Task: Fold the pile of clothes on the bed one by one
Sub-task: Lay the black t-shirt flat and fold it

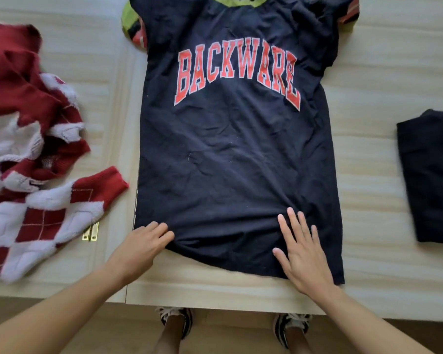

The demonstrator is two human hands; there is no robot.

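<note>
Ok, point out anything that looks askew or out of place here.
The T-shirt hem is bunched and slanted between the left hand and right hand. The red and white sweater lies crumpled at the left, unfolded.

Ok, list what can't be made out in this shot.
Head view only:
- black T-shirt: collar top cut off by the top edge.
- red and white sweater: left part cut off by the left edge, and blurred.
- folded black garment: right part past the right edge; its kind unclear.
- left hand: whether it pinches the hem or only presses it; its fingertips hide that.
</note>
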